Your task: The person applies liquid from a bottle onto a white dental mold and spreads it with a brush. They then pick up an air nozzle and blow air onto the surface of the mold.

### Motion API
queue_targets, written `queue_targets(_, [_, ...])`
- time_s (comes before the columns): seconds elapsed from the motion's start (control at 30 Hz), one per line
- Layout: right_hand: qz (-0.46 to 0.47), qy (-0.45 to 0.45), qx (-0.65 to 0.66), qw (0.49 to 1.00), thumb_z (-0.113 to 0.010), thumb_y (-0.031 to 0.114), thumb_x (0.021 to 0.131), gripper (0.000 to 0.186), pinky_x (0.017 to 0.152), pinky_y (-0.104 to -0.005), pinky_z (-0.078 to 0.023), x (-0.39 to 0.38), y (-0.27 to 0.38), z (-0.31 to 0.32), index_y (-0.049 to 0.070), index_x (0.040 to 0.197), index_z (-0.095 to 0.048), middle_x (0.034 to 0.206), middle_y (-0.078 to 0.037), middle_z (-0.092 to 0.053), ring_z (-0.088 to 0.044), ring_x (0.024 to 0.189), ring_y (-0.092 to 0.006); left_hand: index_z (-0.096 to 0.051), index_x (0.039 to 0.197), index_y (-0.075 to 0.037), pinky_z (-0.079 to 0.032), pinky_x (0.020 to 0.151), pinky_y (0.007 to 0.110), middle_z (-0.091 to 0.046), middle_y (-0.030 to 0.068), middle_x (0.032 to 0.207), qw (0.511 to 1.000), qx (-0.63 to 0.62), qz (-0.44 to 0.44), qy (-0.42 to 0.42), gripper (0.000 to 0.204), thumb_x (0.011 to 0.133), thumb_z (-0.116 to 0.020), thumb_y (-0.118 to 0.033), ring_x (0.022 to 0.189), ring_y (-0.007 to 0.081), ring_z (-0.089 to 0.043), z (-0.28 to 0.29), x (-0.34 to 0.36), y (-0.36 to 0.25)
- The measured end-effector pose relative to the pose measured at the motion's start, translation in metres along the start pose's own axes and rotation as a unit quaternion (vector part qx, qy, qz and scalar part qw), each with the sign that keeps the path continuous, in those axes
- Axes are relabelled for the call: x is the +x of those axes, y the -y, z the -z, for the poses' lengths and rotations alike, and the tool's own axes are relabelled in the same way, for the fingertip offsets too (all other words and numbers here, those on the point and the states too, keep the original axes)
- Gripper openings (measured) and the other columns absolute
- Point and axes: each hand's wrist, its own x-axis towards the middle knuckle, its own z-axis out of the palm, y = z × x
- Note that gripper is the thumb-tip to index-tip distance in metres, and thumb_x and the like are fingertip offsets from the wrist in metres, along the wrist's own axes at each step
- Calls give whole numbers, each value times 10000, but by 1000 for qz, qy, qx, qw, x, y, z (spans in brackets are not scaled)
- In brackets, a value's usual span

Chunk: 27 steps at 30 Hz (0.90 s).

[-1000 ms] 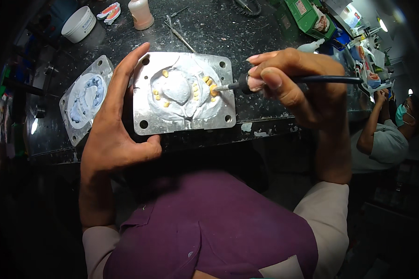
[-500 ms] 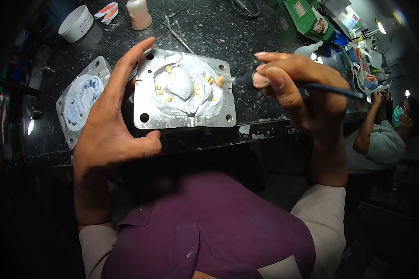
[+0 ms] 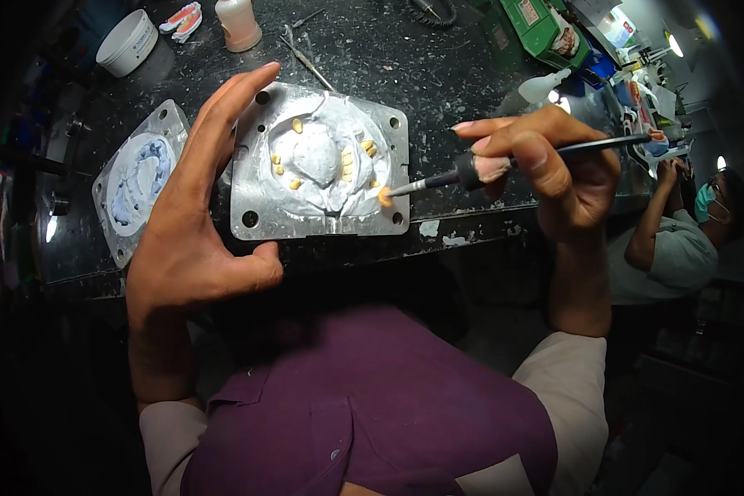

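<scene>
My left hand [image 3: 190, 231] grips a square metal flask half [image 3: 250, 198] by its left side, thumb below the lower edge. Set in its white plaster [image 3: 317, 155] are several yellow tooth pieces [image 3: 346, 165]. A black-handled brush [image 3: 438, 179] is held in my right hand [image 3: 554, 174]; its orange-tinged tip touches the lower right of the plaster, near the flask's edge. A second metal half [image 3: 169, 120], filled with plaster and bluish material, lies left of my left hand.
The dark bench [image 3: 413, 78] holds a white tub [image 3: 126, 43], pink-and-white denture models [image 3: 182, 22], a pinkish bottle [image 3: 238, 29], metal tools [image 3: 306, 58], a green bin [image 3: 537, 29] and a white squeeze bottle [image 3: 546, 87]. A masked co-worker [image 3: 678, 240] sits at right.
The brush tip has moved down from the tooth pieces on the right to the plaster's lower right. The flask and my left hand have shifted slightly; both hands keep their hold.
</scene>
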Motion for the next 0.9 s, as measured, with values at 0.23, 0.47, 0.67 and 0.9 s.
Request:
queue_targets(0.23, [72,-36,49,996,-649,75,983,158,853,-417,-624,-10,-11,-6,-58,951,-729,843,-119,-737,-740,755,-226,-407,1539,-89,-302,1215,457,-394,187,1535,998,24,-59,-8,1054,518,-665,-96,1462,351,-373,-4,-3,3])
queue_targets(0.47, [109,56,-30,992,-674,77,961,147,814,-384,-629,-3,-6,-11,-61,941,-721,855,-118,-756,-760,795,-238,-414,1534,-89,-302,1218,459,-402,197,1531,996,44,-78,-16,1045,518,-658,-89,1467,366,-369,-5,-6,3])
queue_targets(0.67, [71,-6,-42,997,-640,55,973,149,784,-373,-624,-3,-4,-7,-69,928,-709,857,-121,-751,-755,795,-238,-407,1535,-82,-284,1225,448,-390,197,1537,999,-7,-44,-27,1033,531,-649,-77,1469,359,-364,-9,-4,0])
queue_targets(0.9, [100,-43,-33,993,-496,245,1075,348,678,-349,-594,38,5,1,-54,997,-658,783,-156,-688,-683,686,-200,-281,1562,-60,-348,1177,420,-318,259,1553,996,79,-17,34,1044,619,-724,-131,1455,422,-362,2,-2,-2])
